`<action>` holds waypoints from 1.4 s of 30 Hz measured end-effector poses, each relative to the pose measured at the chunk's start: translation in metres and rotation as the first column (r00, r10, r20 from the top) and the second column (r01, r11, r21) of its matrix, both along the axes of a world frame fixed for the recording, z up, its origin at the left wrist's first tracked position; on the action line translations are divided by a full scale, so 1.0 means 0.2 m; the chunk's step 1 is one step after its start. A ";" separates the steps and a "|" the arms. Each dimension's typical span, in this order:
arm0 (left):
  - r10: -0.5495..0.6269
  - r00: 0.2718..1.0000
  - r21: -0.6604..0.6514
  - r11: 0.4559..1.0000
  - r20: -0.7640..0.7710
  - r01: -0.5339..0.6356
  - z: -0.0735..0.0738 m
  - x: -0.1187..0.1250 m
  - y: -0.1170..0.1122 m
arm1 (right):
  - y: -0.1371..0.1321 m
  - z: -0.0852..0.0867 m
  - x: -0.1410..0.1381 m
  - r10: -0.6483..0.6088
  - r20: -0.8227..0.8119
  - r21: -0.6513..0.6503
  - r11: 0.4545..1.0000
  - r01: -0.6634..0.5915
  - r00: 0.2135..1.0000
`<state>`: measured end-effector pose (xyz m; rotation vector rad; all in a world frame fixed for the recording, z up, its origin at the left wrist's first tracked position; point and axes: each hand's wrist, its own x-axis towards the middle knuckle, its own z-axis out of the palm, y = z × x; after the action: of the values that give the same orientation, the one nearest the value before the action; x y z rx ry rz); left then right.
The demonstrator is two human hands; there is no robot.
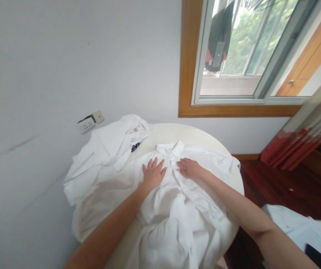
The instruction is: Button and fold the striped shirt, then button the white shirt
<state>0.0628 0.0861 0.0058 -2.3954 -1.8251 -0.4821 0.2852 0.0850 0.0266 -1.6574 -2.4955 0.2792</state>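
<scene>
A white collared shirt (174,209) lies spread on a round white table (188,130), its collar toward the wall and its lower part bunched toward me. My left hand (153,175) rests flat on the left of its chest, fingers spread. Across the front placket, my right hand (189,168) lies on the right side below the collar, with its fingers stretched out. Neither hand grips the cloth. One sleeve reaches the table's right edge. At the back left, another heap of white cloth (107,142) sits crumpled, with a small black-and-white patterned piece (135,146) showing under it.
A wall socket (86,125) is just behind the heap. Above the table is a wood-framed window (187,59). A red and cream curtain (297,138) hangs at right. At lower right, a white-covered surface (295,228) carries a dark flat object (318,257).
</scene>
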 end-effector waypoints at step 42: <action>-0.411 0.889 0.080 0.912 0.204 0.403 -0.02 0.07 0.24 | 0.16 -0.07 -0.04 0.185 -0.292 0.291 0.952 -0.097 0.938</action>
<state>0.0761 0.1336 0.0025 -2.8022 -1.3499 -0.8353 0.2773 0.1170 0.0121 -1.2208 -2.2914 0.1874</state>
